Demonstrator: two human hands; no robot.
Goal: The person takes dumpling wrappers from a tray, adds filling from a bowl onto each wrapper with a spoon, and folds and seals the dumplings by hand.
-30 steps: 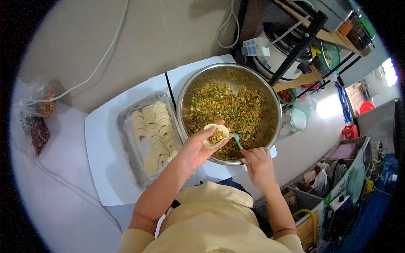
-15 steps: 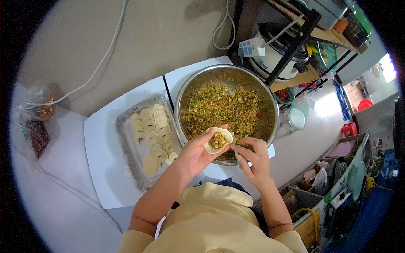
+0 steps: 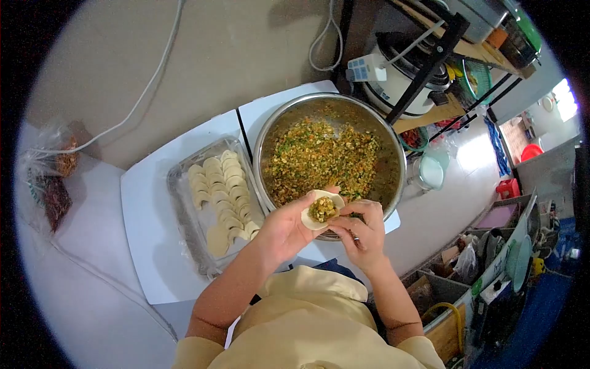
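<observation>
My left hand (image 3: 286, 226) holds a round dumpling wrapper (image 3: 310, 222) over the front edge of a big steel bowl (image 3: 393, 138). A mound of chopped filling (image 3: 322, 209) sits in the middle of the wrapper. At the wrapper's right edge, the thumb and fingers of my right hand (image 3: 364, 230) are closed on the dough. A small dark spot shows by its lower fingers, too small to name. More chopped filling (image 3: 326, 154), flecked green, orange and yellow, covers much of the bowl's bottom. The wrapper is still unfolded and cupped.
Left of the bowl, a clear plastic tray (image 3: 184, 227) holds rows of folded dumplings (image 3: 230, 184). Both stand on white tables (image 3: 147, 246). A rack (image 3: 430, 67) with a rice cooker (image 3: 399, 92) is at the back right; crates (image 3: 442, 289) stand at lower right.
My right hand has shifted slightly left, its fingers now on the wrapper's edge. The green handle seen in it earlier no longer shows. The wrapper has moved slightly right and opened rounder.
</observation>
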